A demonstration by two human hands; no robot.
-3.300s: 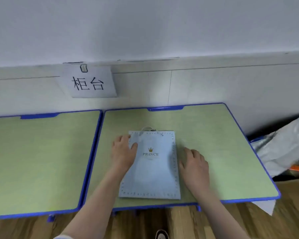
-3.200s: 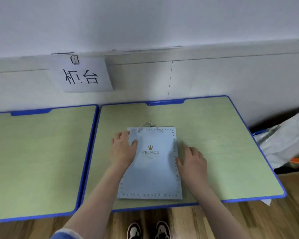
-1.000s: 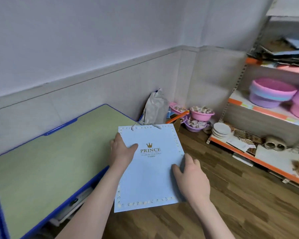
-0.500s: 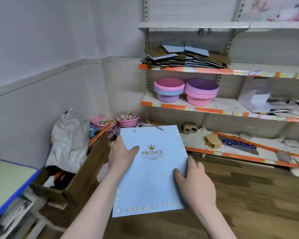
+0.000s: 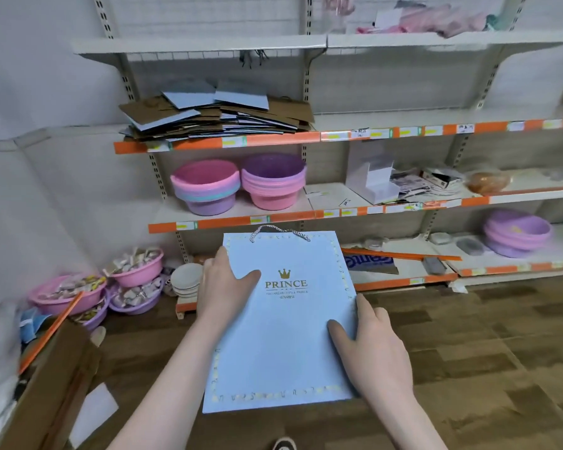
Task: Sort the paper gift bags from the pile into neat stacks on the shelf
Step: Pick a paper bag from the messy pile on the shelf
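i have the pale blue gift bag (image 5: 283,323) flat between both hands, face up toward me, out in front of my chest and above the wooden floor (image 5: 488,345). my left hand (image 5: 223,290) pinches its left edge high up, thumb laid across the printed front near the crown, the other fingers hidden behind. my right hand (image 5: 376,349) grips the right edge lower down, thumb on the front and the rest curled behind the paper. the bag's long axis runs away from me, cord handle (image 5: 278,231) at the far end pointing toward the shelf (image 5: 215,143), bottom fold nearest my body. the messy pile of brown and blue bags (image 5: 215,115) sits on that orange-edged shelf, above and a little left of the bag, well apart from it yet. my left hand is the nearer one to the pile. i judge the next move is a lift up and forward, handle end leading, and the bare stretch of shelf to the right of the pile looks the likelier spot for a neat stack.
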